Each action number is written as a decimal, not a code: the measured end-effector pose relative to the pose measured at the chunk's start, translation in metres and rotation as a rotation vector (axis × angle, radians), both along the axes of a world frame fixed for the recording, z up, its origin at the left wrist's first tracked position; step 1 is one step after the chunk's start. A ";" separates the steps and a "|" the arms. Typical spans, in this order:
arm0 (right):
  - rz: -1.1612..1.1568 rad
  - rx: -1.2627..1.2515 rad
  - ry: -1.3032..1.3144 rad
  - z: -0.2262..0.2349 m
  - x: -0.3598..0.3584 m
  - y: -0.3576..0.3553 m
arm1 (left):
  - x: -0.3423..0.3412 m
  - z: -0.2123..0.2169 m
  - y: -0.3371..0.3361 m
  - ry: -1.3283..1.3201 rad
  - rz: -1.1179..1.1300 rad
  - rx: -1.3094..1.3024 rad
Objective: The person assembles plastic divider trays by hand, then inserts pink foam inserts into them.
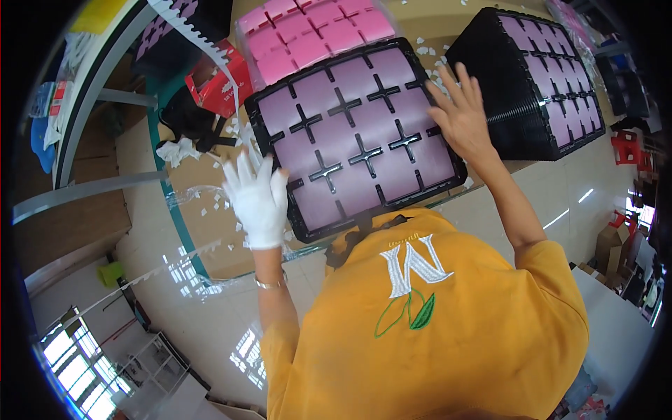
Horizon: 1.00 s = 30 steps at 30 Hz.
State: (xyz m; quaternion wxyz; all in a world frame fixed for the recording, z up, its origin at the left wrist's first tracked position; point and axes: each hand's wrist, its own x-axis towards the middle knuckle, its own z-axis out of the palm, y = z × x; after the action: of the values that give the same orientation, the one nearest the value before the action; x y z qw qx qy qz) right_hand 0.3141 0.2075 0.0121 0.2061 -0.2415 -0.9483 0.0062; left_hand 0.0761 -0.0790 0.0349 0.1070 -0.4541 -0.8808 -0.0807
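In the head view, the left hand (pixel 257 199), in a white glove, is spread with its fingers apart and nothing gripped, beside the left rim of a black tray (pixel 384 150) faced with purple panels. The right hand (pixel 463 124), bare, is likewise splayed and grips nothing, its fingers over or beside the tray's right rim — whether either hand presses on it, I cannot tell. The tray lies between the two sets of fingers, tilted a little, on a tan desk (pixel 225 241). Just beyond the right fingers stands a black stack (pixel 490 80) with a purple face. Past the left fingertips is a red box (pixel 208 94); ahead of both hands lies a pink panelled piece (pixel 329 31) — white scraps (pixel 422 50) dot the desk near the right fingertips.
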 end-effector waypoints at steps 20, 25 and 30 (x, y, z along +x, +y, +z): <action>-0.006 0.066 -0.141 -0.038 -0.075 0.041 | -0.048 -0.047 0.062 0.211 -0.082 -0.098; 0.045 0.090 -0.120 -0.042 -0.077 0.024 | -0.053 -0.041 0.065 0.132 0.105 -0.132; -0.107 0.005 -0.211 -0.039 -0.082 0.026 | -0.052 -0.050 0.068 0.164 -0.025 0.005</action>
State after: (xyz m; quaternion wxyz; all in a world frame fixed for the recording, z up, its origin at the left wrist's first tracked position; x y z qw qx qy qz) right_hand 0.2322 0.2332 -0.0271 0.1059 -0.2907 -0.9504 -0.0325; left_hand 0.0245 -0.0109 -0.0148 0.1791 -0.4700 -0.8630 -0.0469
